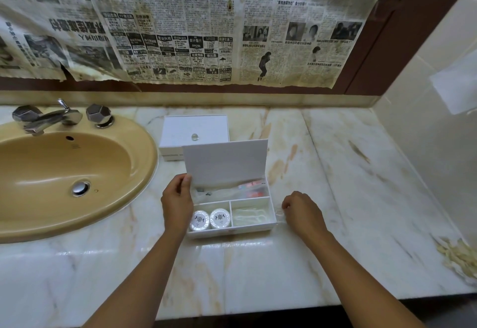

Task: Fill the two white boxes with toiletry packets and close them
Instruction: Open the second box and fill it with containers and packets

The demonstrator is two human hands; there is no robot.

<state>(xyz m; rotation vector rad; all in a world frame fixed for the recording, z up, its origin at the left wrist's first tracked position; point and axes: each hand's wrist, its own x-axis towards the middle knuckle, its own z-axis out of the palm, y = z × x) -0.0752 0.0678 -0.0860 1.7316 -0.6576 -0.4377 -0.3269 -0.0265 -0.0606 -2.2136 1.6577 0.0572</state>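
A shiny marble counter with brown streaks runs along a wall covered in old newspaper printed in Chinese letters. In the middle of the counter sits the open white box, and it is the thing to look from. Its flat white lid stands up at the back. Inside, thin walls split it into three parts. The long back part holds clear packets with some pink and orange in them. The front left part holds two round white packets with a small dark picture on top; the words are too small to read. The front right part holds pale see-through packets. The left hand is at the box's left side and pinches the lid's left edge with thumb and fingers. The right hand is just right of the box, fingers curled, pinching a clear wrapper that lies on the marble. Behind the open box, touching or almost touching its lid, is the second white box, closed, with a small clear knob on top. Left of the box is a smooth tan oval sink with a silver tap. Right of the box the marble is wide and bare up to a pale tiled side wall. Far to the right, near the counter's front edge, lies a heap of pale yellow bits.
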